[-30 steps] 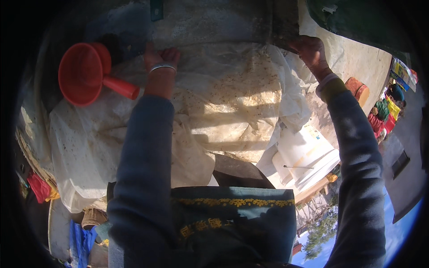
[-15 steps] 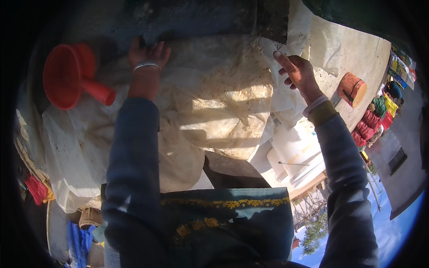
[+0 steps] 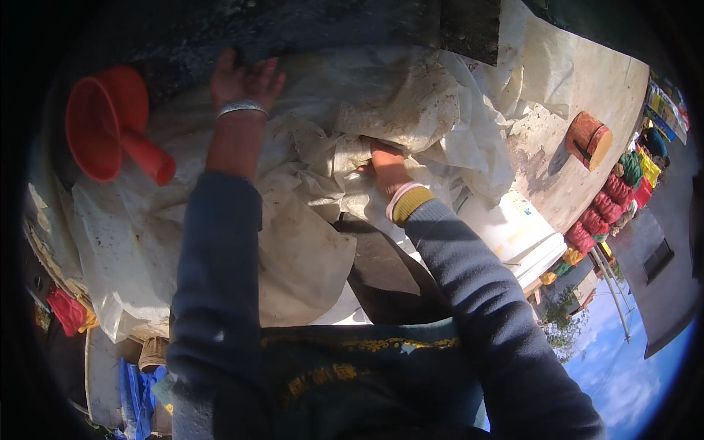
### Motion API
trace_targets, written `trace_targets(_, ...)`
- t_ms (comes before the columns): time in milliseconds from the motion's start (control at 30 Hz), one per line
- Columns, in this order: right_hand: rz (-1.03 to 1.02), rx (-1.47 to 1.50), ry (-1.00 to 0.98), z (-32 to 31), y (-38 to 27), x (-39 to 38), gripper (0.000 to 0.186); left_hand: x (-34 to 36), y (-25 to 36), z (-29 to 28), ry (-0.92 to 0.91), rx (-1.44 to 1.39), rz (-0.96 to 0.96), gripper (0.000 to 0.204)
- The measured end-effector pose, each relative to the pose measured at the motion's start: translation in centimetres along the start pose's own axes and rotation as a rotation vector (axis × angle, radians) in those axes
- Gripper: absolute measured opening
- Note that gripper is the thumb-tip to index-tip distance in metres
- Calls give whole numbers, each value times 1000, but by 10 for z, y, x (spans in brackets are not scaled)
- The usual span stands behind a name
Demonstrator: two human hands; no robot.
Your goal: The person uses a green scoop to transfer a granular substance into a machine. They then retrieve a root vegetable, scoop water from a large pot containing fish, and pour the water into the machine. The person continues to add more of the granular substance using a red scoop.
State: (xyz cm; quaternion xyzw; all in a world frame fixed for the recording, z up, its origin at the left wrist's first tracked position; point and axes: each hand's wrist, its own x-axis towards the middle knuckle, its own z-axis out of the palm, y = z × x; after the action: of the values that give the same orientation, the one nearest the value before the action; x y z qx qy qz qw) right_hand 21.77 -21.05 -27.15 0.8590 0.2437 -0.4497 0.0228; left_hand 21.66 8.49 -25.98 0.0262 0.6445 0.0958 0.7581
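A crumpled, dirt-flecked clear plastic sheet [image 3: 301, 227] lies spread below my hands. My left hand [image 3: 246, 86] is palm up, fingers apart, at the sheet's far edge beside a dark, wet-looking surface [image 3: 330, 26]; it holds nothing that I can see. Under a raised fold of the sheet reaches my right hand [image 3: 390, 165], its fingers mostly hidden, so I cannot see whether they grip the plastic. To the left of my left hand, a red plastic scoop [image 3: 93, 132] with a round handle lies on its side.
On the right stand a short reddish-brown cylinder [image 3: 589, 141] with a dark strap and a white bucket [image 3: 513, 235]. Bundles of red yarn [image 3: 598, 216] hang beyond. A dark flat strip [image 3: 389, 275] runs near my apron [image 3: 352, 381]. Blue plastic [image 3: 136, 396] is at lower left.
My right hand has moved left and nearer, from above the sheet to under its fold. The sheet's middle has bunched up. My left hand has stayed at the far edge, fingers still spread.
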Motion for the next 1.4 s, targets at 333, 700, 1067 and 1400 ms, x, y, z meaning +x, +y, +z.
trace_targets(333, 323, 1834, 322, 3, -13, 114, 33, -15, 8, 1, -38, 4, -44, 44)
trace_targets(700, -63, 2012, 85, -73, -44, 125, 46, -7, 6, -6, -91, -3, -84, 43)
trace_targets(1067, -4, 1274, 647, -150, -50, -40, 44, -4, 1, 1, 20, -3, -86, 50)
trace_targets(1400, -219, -136, 512, -99, 24, 85, 41, -7, 9, 4, 83, 51, -91, 36)
